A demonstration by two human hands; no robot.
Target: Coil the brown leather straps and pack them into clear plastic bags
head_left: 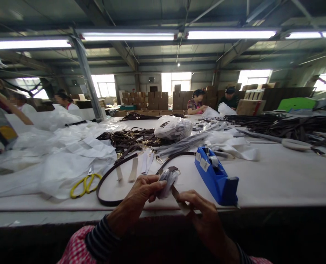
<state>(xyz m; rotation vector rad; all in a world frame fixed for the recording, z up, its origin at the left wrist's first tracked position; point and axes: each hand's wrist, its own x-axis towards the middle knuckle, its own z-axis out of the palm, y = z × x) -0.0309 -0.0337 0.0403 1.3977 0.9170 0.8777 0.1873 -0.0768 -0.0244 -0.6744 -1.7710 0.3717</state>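
My left hand (141, 192) is closed on a small bundle wrapped in clear plastic (167, 183), with a brown piece and a metal ring showing at its top. My right hand (201, 211) pinches a brownish strip (181, 201) that runs up to the bundle. Both hands are just over the table's front edge. A dark leather strap (102, 183) curves across the table behind and left of them. Several short flat strips, among them a tan one (133, 169), lie past the left hand. To the right stands a blue tape dispenser (216, 178).
Yellow-handled scissors (86, 185) lie at left before a heap of white plastic bags (61, 154). Dark straps with brass clasps (130, 141) and a stuffed plastic bag (174, 127) pile up mid-table. More black straps (284, 124) are at right. Co-workers sit across the table.
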